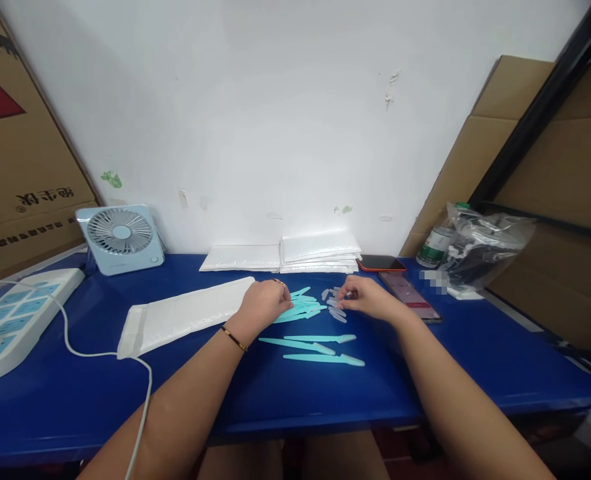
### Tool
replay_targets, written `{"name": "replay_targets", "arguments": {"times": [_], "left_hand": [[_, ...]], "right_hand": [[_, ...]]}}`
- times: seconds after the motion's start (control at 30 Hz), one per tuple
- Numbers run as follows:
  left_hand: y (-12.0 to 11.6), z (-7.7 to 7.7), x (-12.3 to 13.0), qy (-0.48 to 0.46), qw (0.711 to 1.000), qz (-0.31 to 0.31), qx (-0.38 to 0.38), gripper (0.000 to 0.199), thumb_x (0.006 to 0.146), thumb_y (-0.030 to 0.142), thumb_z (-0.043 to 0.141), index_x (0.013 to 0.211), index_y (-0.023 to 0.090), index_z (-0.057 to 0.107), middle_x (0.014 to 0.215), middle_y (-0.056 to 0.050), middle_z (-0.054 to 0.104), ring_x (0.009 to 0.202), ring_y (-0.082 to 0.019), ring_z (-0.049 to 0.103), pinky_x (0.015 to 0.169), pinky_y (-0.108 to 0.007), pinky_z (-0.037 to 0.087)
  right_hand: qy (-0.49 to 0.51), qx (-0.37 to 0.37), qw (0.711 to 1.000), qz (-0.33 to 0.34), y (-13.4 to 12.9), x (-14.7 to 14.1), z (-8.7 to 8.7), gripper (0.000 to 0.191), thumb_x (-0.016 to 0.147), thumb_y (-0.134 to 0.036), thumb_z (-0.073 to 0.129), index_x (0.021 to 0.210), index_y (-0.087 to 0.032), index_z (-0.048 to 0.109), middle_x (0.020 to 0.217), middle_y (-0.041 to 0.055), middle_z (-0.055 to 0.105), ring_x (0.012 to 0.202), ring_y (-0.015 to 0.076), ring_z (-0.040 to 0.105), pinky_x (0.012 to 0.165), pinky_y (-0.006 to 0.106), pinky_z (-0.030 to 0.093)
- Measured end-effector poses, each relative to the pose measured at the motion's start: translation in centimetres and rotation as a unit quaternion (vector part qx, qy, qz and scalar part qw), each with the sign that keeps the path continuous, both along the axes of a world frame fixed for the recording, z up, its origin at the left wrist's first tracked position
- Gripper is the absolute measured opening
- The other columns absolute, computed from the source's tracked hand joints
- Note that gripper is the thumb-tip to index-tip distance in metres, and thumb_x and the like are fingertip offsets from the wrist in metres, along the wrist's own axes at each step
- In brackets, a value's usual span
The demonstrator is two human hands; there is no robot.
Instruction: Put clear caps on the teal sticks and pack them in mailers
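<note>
My left hand (267, 303) is closed at the left side of a pile of teal eyebrow razors (303, 308), its fingertips pinched on the handle end of one razor. Bent over a small heap of clear plastic blade caps (336, 313), my right hand (363, 297) has thumb and fingers pinched together on a cap, which they partly cover. Nearer to me, three teal razors (320, 339) lie apart from the pile, with pale clear tips at their right ends.
A long white padded mailer (188, 319) lies left of my left hand. More white mailers (320, 248) are stacked by the wall. Two phones, one red-edged (381, 264), lie right. A blue fan (121, 239), power strip (25, 320), cable, bottle (434, 245) and plastic bag (493, 247) stand around.
</note>
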State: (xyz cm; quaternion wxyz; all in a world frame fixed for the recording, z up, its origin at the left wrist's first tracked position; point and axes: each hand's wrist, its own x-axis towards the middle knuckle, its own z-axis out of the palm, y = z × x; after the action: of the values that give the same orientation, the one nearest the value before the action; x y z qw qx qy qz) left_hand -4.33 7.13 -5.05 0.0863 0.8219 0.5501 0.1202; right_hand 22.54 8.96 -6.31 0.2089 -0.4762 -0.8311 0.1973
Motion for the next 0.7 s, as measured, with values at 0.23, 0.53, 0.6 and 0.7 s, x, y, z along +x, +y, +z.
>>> {"name": "replay_targets", "arguments": {"times": [0.23, 0.53, 0.6, 0.7], "left_hand": [[-1.7, -0.2, 1.2, -0.019, 0.99, -0.122, -0.073, 0.028, 0.069, 0.048, 0.065, 0.081, 0.024, 0.07, 0.085, -0.001, 0.068, 0.076, -0.017, 0.06, 0.058, -0.024, 0.038], [-1.7, 0.0, 1.4, 0.02, 0.994, -0.083, -0.067, 0.012, 0.074, 0.029, 0.061, 0.073, 0.022, 0.07, 0.079, -0.002, 0.069, 0.069, -0.016, 0.059, 0.056, -0.025, 0.036], [-1.2, 0.3, 0.7, 0.03, 0.998, -0.058, -0.024, 0.012, 0.075, 0.027, 0.06, 0.071, 0.02, 0.068, 0.081, -0.003, 0.068, 0.07, -0.016, 0.059, 0.059, -0.025, 0.036], [-0.5, 0.7, -0.5, 0.036, 0.999, -0.01, 0.005, 0.011, 0.074, 0.029, 0.06, 0.072, 0.02, 0.067, 0.081, -0.003, 0.067, 0.072, -0.017, 0.059, 0.06, -0.026, 0.036]], "right_hand": [[-0.042, -0.11, 0.984, 0.134, -1.5, -0.1, 1.1, 0.027, 0.06, -0.041, 0.077, 0.073, -0.019, 0.071, 0.075, 0.0019, 0.059, 0.07, 0.0157, 0.054, 0.06, 0.025, 0.04], [-0.048, -0.078, 0.989, 0.119, -1.5, -0.8, 0.9, 0.02, 0.069, -0.036, 0.07, 0.073, -0.017, 0.066, 0.08, 0.0024, 0.059, 0.067, 0.013, 0.051, 0.059, 0.024, 0.038], [-0.038, -0.045, 0.995, 0.081, -1.1, -0.5, 0.9, 0.019, 0.071, -0.036, 0.068, 0.071, -0.017, 0.065, 0.08, 0.0029, 0.058, 0.067, 0.0132, 0.051, 0.06, 0.024, 0.038], [-0.012, 0.006, 1.0, 0.004, -0.3, 0.2, 0.5, 0.018, 0.074, -0.035, 0.064, 0.07, -0.017, 0.066, 0.079, 0.0035, 0.059, 0.07, 0.0146, 0.053, 0.062, 0.025, 0.039]]}}
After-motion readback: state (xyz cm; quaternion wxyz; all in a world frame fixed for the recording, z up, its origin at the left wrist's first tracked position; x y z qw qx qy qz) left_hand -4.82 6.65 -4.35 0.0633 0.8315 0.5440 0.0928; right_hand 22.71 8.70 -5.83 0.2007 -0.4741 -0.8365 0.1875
